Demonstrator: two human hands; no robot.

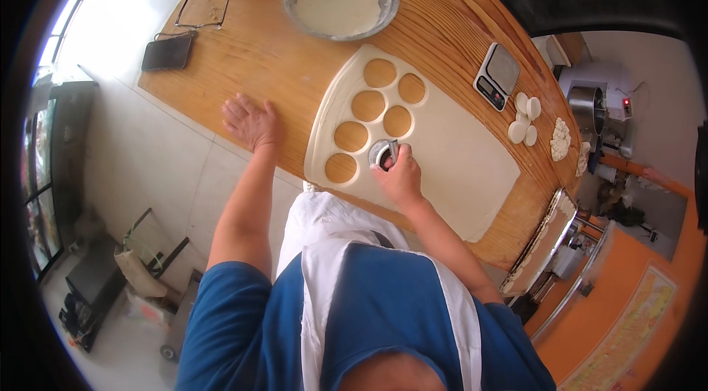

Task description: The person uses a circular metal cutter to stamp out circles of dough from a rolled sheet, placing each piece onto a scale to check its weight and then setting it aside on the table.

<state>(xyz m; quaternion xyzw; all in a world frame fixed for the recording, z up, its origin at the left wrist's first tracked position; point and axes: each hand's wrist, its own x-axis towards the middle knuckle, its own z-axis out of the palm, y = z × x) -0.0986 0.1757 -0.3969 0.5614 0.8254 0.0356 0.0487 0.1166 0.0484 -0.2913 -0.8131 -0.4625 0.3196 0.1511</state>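
A large rolled sheet of pale dough [464, 162] lies on the wooden table. Several round holes are cut through its left part, and bare wood shows in them. My right hand [400, 181] grips a round metal dough cutter [381, 153] by its handle. The cutter rests on the dough beside the lower holes; whether it has cut through is hidden. My left hand [253, 122] lies flat on the table's left side, fingers spread, holding nothing.
A metal bowl of flour [339, 4] stands beyond the dough. Eyeglasses [200, 24] and a dark phone [168, 52] lie at the far left. To the right are a kitchen scale [497, 75], several dough discs [524, 119], dough scraps [560, 139] and a tray [549, 243].
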